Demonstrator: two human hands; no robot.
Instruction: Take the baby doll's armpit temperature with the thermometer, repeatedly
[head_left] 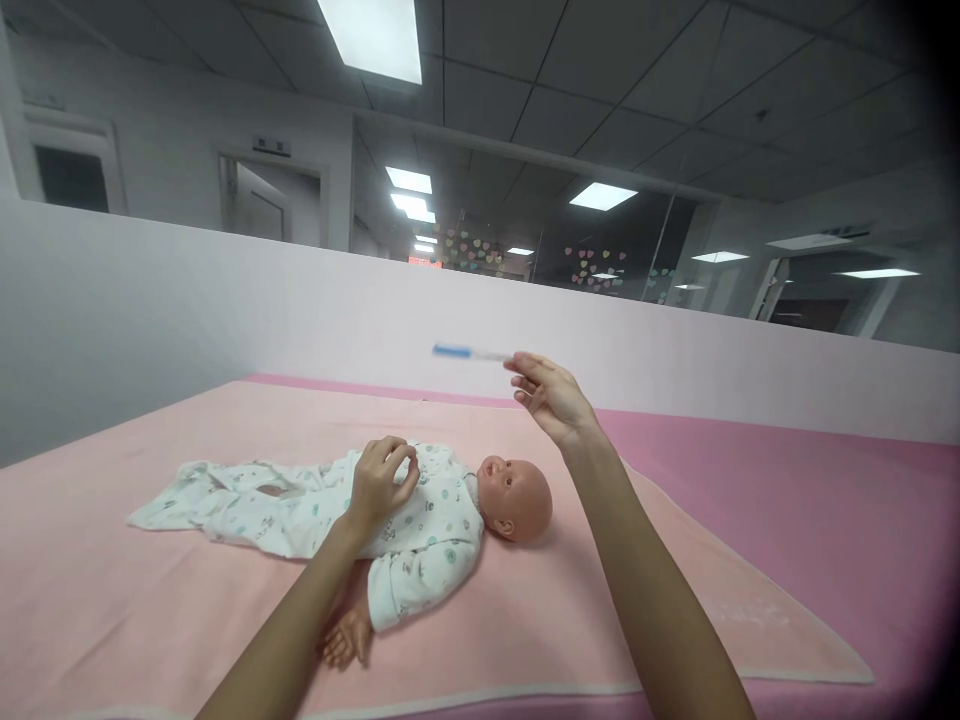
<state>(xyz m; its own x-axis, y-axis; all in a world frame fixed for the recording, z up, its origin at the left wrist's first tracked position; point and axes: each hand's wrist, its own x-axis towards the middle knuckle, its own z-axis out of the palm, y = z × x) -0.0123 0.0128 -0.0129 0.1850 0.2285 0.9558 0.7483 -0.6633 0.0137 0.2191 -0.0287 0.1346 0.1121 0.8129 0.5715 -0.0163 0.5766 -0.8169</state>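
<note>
- Right hand [551, 395] is pinching 1 end of a slim stick [469, 352]; probably light, stiff, breakable.
- Left hand [381, 480] is resting half-curled on the soft doll [450, 515]; whether it is gripping cloth is unclear.

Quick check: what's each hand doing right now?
Left hand: fingers curled on the doll, at its chest; whether it grips cannot be told.
Right hand: raised, fingertips pinching a thin blue-tipped stick.

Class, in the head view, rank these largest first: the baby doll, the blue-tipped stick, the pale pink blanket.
1. pale pink blanket
2. baby doll
3. blue-tipped stick, blurred, in the right hand
</note>
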